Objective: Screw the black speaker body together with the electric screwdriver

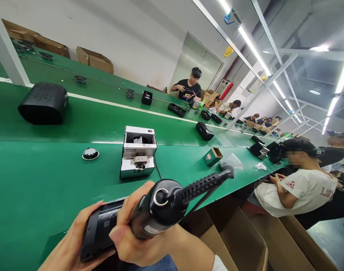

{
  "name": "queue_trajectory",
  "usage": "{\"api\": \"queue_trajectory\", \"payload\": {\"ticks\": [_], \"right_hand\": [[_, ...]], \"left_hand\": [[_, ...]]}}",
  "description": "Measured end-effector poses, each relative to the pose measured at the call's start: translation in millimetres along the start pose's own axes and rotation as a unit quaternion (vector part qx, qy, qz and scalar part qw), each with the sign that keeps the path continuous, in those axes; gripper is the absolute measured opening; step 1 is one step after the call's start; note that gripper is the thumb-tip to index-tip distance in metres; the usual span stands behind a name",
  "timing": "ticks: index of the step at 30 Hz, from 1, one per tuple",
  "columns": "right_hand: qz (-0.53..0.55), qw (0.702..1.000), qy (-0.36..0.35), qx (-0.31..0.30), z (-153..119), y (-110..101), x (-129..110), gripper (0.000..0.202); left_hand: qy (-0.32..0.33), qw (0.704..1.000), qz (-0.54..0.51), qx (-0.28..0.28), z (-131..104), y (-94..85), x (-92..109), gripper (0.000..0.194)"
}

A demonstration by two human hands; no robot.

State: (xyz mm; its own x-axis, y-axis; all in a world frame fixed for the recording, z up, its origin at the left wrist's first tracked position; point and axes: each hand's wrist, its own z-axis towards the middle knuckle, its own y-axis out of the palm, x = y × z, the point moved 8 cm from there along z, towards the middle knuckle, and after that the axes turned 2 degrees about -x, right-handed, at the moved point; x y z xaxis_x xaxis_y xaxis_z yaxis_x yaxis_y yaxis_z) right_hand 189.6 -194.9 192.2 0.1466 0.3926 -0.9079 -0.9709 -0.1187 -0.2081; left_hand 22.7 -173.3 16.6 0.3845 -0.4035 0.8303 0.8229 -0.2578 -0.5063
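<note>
Low in the head view, my right hand (143,241) is wrapped round a black electric screwdriver (168,207), whose ribbed cord runs off to the upper right. The screwdriver's tip is hidden behind my hand. My left hand (73,237) grips a black plastic speaker housing (97,231) from its left side and from below. Part of the housing is covered by my right hand. Beyond both hands, a silver-and-black screw feeder (139,150) stands on the bench. A round speaker driver (90,153) lies to its left.
On the green bench (47,173) are a black speaker housing (43,103), a small green box (213,156) and a clear plastic bag (231,162). Open cardboard boxes (239,241) stand below the edge at right. A co-worker (299,180) sits at right; another (189,86) is across.
</note>
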Motion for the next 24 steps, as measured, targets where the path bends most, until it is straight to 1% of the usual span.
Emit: {"api": "queue_trajectory", "payload": {"ticks": [2,4,6,9,11,12,14,15,17,19,21,24], "right_hand": [[0.008,1.000,0.007,0.020,-7.5,-0.2,8.6,0.047],[0.017,0.998,-0.018,0.054,-14.8,-1.9,5.1,0.042],[0.026,0.995,-0.054,0.080,-21.1,-3.8,-9.3,0.037],[0.054,0.992,-0.087,0.078,-23.5,-11.1,-43.0,0.023],[0.085,0.986,-0.122,0.079,-19.0,-26.3,-73.0,0.016],[0.099,0.980,-0.144,0.096,-14.9,-38.8,-87.8,0.016],[0.114,0.963,-0.177,0.171,-2.5,-70.3,-109.3,0.023],[0.107,0.952,-0.189,0.217,5.8,-85.8,-114.8,0.027],[0.072,0.930,-0.211,0.294,26.2,-109.6,-115.2,0.031],[0.036,0.916,-0.219,0.334,51.2,-121.0,-101.5,0.028],[0.018,0.913,-0.210,0.349,75.5,-123.3,-79.5,0.025],[0.005,0.920,-0.193,0.341,100.9,-117.0,-51.4,0.024]], "left_hand": [[-0.006,1.000,-0.019,-0.009,0.1,1.0,-4.1,0.080],[0.006,0.999,-0.024,-0.020,-0.1,1.5,-2.9,0.086],[0.026,0.998,-0.032,-0.040,-1.2,2.2,2.6,0.094],[0.039,0.996,-0.053,-0.054,-1.5,0.8,11.0,0.109],[0.037,0.996,-0.068,-0.052,-0.8,0.0,13.6,0.120],[0.036,0.995,-0.075,-0.052,-0.6,0.3,14.3,0.125],[0.034,0.994,-0.086,-0.053,-0.7,2.0,14.5,0.132],[0.034,0.994,-0.090,-0.053,-0.8,2.9,14.4,0.134],[0.036,0.993,-0.095,-0.053,-0.7,3.9,14.0,0.136],[0.040,0.993,-0.097,-0.053,-0.1,3.9,14.3,0.135],[0.042,0.993,-0.098,-0.052,0.6,3.2,15.1,0.134],[0.038,0.993,-0.101,-0.055,0.9,2.6,16.6,0.135]]}}
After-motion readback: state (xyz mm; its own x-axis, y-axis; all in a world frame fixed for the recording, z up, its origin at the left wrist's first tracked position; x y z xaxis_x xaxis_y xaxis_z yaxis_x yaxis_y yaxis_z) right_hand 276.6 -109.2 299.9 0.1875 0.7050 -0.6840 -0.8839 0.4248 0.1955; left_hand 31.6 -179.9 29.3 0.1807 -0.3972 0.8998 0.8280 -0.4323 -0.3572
